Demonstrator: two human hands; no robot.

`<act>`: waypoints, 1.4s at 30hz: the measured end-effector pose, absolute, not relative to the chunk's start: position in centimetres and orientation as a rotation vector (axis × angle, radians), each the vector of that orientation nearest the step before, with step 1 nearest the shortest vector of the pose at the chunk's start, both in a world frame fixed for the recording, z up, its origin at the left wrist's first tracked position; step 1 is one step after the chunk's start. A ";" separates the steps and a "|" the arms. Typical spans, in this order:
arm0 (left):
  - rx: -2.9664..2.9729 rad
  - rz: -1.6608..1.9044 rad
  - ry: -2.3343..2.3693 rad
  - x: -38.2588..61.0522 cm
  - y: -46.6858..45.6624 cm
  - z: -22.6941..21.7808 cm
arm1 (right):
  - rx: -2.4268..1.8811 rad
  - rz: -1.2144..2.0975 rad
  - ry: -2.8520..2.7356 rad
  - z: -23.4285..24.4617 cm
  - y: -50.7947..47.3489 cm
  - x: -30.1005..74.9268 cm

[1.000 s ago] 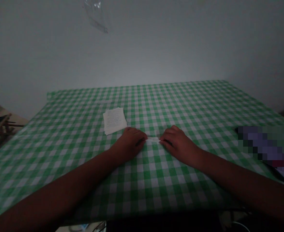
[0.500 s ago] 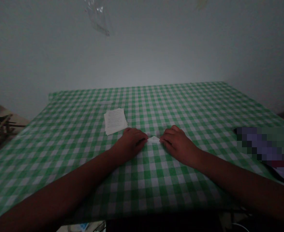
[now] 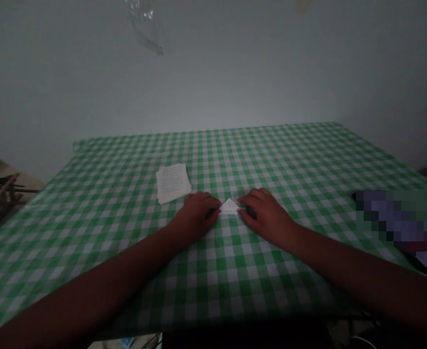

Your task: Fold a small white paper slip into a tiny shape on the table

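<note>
Touching a small folded paper triangle (image 3: 229,207) from both sides, with left hand (image 3: 197,212) and right hand (image 3: 266,211).

Resting left thumb and fingertips at the triangle's left corner; cannot tell whether clamped on it or merely laid against it. Keeping right thumb and forefinger spread apart, with the thumb at the triangle's right corner. Lying between the two hands on a green-and-white checked tablecloth (image 3: 231,276), pointing away from the body and bearing faint printed lines. Left of the triangle and beyond it, see a loose stack of printed sheets (image 3: 173,184). Well to the triangle's right, see a dark-edged device (image 3: 391,218), largely pixelated. Far behind the triangle, see clear plastic (image 3: 146,29) against a pale wall (image 3: 235,72).
</note>
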State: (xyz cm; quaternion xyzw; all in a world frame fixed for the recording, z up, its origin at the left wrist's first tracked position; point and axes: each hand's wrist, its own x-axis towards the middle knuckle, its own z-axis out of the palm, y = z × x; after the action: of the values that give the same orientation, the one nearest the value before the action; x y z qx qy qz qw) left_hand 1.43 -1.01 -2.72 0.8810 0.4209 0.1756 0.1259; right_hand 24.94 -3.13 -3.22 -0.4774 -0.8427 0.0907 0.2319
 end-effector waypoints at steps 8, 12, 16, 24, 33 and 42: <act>2.849 0.398 0.930 1.5 -1.4 -2.7 | -1.439 0.031 -2.378 -2.6 -3.7 24.9; 2.871 0.315 0.860 1.7 -1.6 -2.4 | -1.470 0.027 -2.380 -2.5 -3.9 24.9; 2.838 0.284 0.828 1.6 -1.9 -2.0 | -1.497 0.151 -2.347 -2.2 -4.0 24.8; 2.793 0.328 0.794 1.5 -1.8 -2.1 | -1.460 0.346 -2.276 -2.5 -3.6 25.0; 2.790 0.324 0.779 1.5 -1.8 -2.1 | -1.353 0.399 -2.256 -2.7 -3.4 25.0; 2.801 0.311 0.780 1.4 -1.8 -2.1 | -1.295 0.424 -2.225 -2.7 -3.4 25.0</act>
State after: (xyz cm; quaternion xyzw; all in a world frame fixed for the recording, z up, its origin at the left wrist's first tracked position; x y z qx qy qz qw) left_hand 1.43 -1.81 -2.14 0.9522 0.2651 0.1056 0.1086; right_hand 24.96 -3.38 -2.74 -0.4789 -0.8227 0.1569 0.2629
